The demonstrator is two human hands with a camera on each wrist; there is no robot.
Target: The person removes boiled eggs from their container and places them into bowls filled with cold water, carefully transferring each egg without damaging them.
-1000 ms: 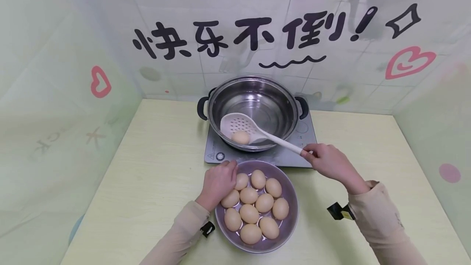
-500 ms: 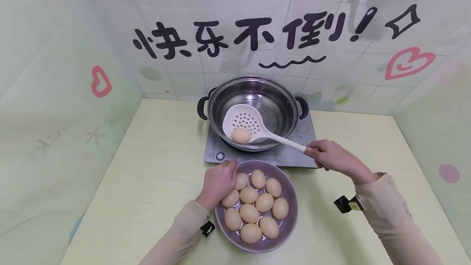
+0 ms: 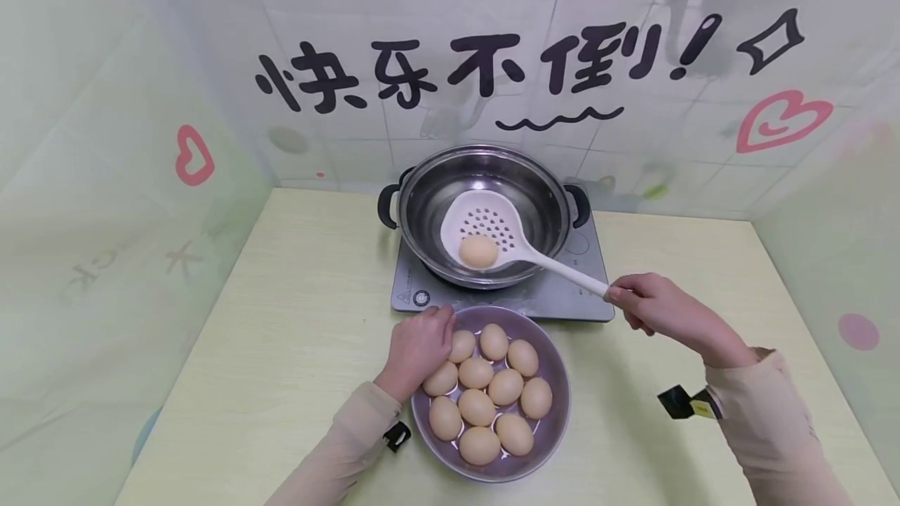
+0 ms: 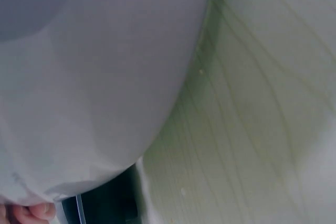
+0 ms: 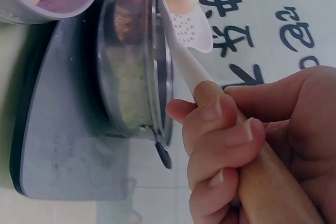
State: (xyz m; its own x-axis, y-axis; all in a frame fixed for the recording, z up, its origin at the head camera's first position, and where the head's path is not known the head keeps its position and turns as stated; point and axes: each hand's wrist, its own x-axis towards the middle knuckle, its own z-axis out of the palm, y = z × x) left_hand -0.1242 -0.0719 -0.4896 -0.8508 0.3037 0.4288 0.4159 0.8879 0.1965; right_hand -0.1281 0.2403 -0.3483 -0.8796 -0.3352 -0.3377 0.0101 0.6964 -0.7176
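My right hand grips the wooden handle of a white slotted spoon, fingers curled round it. A single brown egg lies in the spoon's perforated head. In the right wrist view, that head stands above the rim of a steel pot. My left hand holds the upper left rim of a purple-grey bowl, where several brown eggs lie. From the left wrist, the bowl's outer wall fills much of the view, with fingertips at its edge.
The two-handled pot sits on a flat grey induction cooker at the back of the pale wooden table. Right behind it rises a printed wall sheet, and similar sheets stand at both sides. The bowl is just in front of the cooker.
The slotted spoon with its egg has moved right and farther back over the pot, its head now nearer the pot's middle. My right hand has shifted right. The left hand and bowl have stayed put.
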